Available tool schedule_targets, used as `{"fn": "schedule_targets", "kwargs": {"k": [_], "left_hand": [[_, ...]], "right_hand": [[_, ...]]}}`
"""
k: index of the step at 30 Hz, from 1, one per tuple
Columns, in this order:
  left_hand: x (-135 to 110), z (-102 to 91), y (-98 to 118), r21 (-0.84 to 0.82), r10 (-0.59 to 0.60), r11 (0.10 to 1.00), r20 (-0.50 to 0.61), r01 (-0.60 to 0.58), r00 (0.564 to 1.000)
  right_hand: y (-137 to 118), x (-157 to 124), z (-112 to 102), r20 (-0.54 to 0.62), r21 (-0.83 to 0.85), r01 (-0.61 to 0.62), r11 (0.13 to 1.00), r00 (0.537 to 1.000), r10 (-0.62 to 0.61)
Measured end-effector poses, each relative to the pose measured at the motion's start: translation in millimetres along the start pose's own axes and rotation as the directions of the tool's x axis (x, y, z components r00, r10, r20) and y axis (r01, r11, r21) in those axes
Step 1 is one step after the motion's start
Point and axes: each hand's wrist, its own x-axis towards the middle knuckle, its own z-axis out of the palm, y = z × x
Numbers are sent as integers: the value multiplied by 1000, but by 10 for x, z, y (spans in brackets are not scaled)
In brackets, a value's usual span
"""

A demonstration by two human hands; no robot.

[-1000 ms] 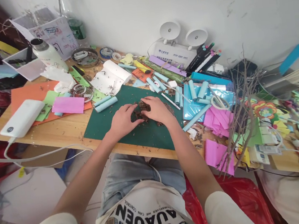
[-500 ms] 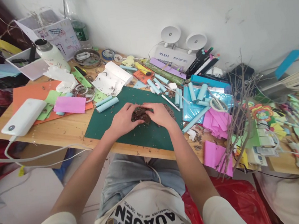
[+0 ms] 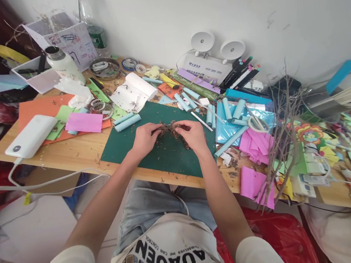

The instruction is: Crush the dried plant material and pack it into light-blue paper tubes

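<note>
Over the dark green mat (image 3: 166,158), both hands pinch a brown, crumbly clump of dry plant bits (image 3: 173,131). My left hand (image 3: 145,141) has thumb and fingers closed on the clump's left side. On its right side, my right hand (image 3: 193,137) grips it between thumb and fingers. The clump looks loose and thin in the middle, between the fingertips. Some of the brown matter hangs below the right fingers, partly hidden by that hand. Small crumbs lie scattered on the mat.
Light blue paper rolls (image 3: 128,123) lie left of the mat, with more at its right. Scissors (image 3: 258,124) rest near pink crepe paper (image 3: 255,144). Bare twigs (image 3: 287,143) stick up at the right. A white power bank (image 3: 31,136) and an uncapped bottle (image 3: 65,65) stand left.
My hands have gone from cupping around the clump to pinching it at either side, with fingertips drawn apart. The clump now stretches between them. The view has shifted slightly.
</note>
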Motion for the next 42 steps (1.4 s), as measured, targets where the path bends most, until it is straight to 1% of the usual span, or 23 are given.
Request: {"fn": "schedule_targets", "kwargs": {"k": [3, 5, 7, 8, 11, 12, 13, 14, 16, 17, 18, 19, 20, 21, 22, 24, 26, 28, 30, 33, 36, 39, 42], "left_hand": [[9, 45, -11, -33, -15, 999, 19, 15, 1000], [20, 91, -20, -4, 5, 1000, 60, -5, 998], [35, 107, -36, 73, 25, 997, 93, -32, 995], [42, 96, -46, 130, 31, 991, 98, -44, 995], [52, 1, -73, 294, 54, 953, 89, -78, 995], [47, -42, -76, 325, 76, 940, 96, -104, 992], [36, -85, -74, 345, 108, 928, 114, -141, 988], [17, -126, -67, 366, 145, 912, 140, -187, 979], [-44, -200, -40, 438, 193, 860, 194, -261, 962], [-84, -234, -23, 484, 187, 831, 218, -272, 958], [-130, -267, -5, 529, 157, 808, 233, -260, 960], [-178, -300, 11, 558, 109, 796, 250, -235, 962], [-226, -331, 25, 574, 59, 791, 273, -212, 960], [-272, -360, 34, 581, 25, 787, 304, -206, 952], [-313, -384, 38, 585, 12, 781, 339, -221, 941], [-375, -407, 27, 598, 45, 748, 389, -289, 920], [-400, -383, -7, 615, 105, 705, 403, -354, 909], [-380, -304, -52, 625, 135, 685, 396, -375, 908], [-316, -171, -92, 610, 142, 693, 408, -385, 902], [-167, 82, -111, 528, 170, 743, 444, -410, 880], [-27, 273, -83, 431, 191, 806, 457, -405, 869], [22, 289, -47, 391, 215, 832, 428, -394, 878], [-21, 220, -50, 419, 187, 837, 386, -352, 903]], "right_hand": [[-4, -23, 88, 113, -2, 100, 995, 989, -99], [10, -36, 190, 128, -91, 188, 978, 976, -176], [43, -43, 269, 105, -197, 247, 949, 968, -230], [61, -43, 286, 86, -231, 256, 939, 966, -243], [86, -36, 235, 14, -248, 222, 943, 974, -226], [76, -33, 195, 12, -249, 215, 944, 976, -219], [58, -31, 150, 38, -255, 223, 941, 975, -221], [34, -33, 104, 94, -263, 250, 932, 968, -233], [-19, -52, 20, 238, -268, 324, 907, 935, -263], [-39, -70, -20, 284, -267, 345, 900, 920, -268], [-49, -94, -60, 292, -274, 346, 897, 919, -266], [-48, -123, -102, 258, -293, 330, 898, 931, -258], [-33, -157, -148, 187, -324, 298, 898, 950, -248], [-4, -194, -196, 96, -360, 260, 896, 966, -242], [37, -233, -245, -2, -396, 220, 891, 971, -240], [145, -312, -329, -171, -451, 136, 882, 957, -235], [268, -375, -371, -267, -462, 60, 885, 942, -204], [379, -405, -350, -305, -436, 3, 900, 940, -151], [452, -393, -276, -315, -378, -31, 925, 944, -97], [459, -321, -129, -337, -259, -58, 964, 941, -34], [392, -253, -59, -331, -91, -21, 996, 944, -10], [375, -221, -127, -361, -1, 9, 1000, 933, -8], [411, -202, -198, -410, 2, -44, 999, 911, 41]]}}
